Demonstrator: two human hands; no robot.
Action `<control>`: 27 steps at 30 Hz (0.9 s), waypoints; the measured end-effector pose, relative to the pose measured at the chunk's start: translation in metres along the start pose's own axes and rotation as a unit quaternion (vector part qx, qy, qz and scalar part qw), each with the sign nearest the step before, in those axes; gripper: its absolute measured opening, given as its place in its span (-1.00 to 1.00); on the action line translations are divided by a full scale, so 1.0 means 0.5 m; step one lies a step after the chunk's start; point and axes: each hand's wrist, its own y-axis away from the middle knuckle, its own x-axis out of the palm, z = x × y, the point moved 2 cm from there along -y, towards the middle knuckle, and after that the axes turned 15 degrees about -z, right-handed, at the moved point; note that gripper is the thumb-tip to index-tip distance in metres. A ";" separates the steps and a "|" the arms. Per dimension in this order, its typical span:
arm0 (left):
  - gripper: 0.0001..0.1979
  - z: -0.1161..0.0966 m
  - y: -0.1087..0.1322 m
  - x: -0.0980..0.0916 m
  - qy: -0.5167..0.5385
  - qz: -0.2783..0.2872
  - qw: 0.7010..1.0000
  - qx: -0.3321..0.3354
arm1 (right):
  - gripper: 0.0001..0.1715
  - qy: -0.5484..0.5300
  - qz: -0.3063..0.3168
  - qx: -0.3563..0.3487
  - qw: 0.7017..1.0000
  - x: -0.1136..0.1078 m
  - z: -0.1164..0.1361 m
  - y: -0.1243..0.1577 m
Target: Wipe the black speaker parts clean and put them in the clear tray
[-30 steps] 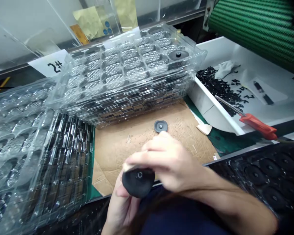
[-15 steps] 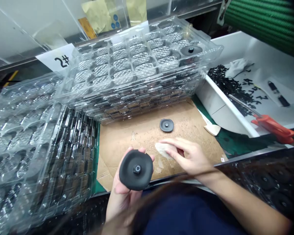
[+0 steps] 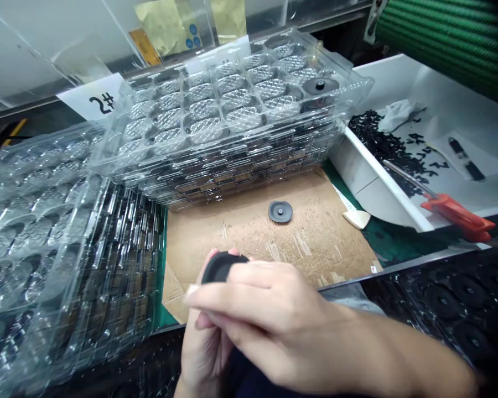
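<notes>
Holding one round black disc in the left hand, wrapped around its edge, above one brown cardboard sheet. Pinching one bit of white cloth, mostly hidden, in the right hand, over the disc. On the cardboard, one second disc, flat, apart from both hands. Behind and to the left, two stacks of clear trays, with one third disc in one top cup. To the right, one red-handled tool by one white bin.
</notes>
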 end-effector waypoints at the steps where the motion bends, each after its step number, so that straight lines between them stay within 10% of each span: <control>1: -0.60 -0.002 -0.001 -0.003 0.002 0.010 1.000 0.000 | -0.70 -0.004 0.041 0.016 0.999 -0.005 0.000 0.008; 5: -0.61 -0.003 -0.011 -0.015 0.007 0.043 0.998 -0.050 | -0.78 0.112 0.045 0.083 0.989 -0.033 -0.005 0.037; 10: -0.55 -0.002 -0.013 -0.013 0.073 0.002 0.997 -0.025 | -0.63 0.142 -0.073 -0.025 0.987 -0.030 -0.035 0.032; 15: -0.50 0.002 -0.005 -0.006 0.109 0.024 0.994 0.003 | -0.70 -0.012 -0.110 0.193 0.975 0.002 -0.181 0.043; 19: -0.54 0.010 -0.004 0.002 0.131 0.054 0.990 -0.024 | -0.69 0.028 -0.065 0.208 0.976 0.062 -0.271 0.093; 24: -0.51 0.001 -0.001 0.012 0.108 0.018 0.994 -0.006 | -0.60 0.065 -0.065 0.187 0.978 0.083 -0.261 0.109; 27: -0.48 -0.013 -0.007 0.001 0.005 -0.007 0.990 0.143 | -0.63 0.062 -0.053 0.169 0.982 0.066 -0.225 0.095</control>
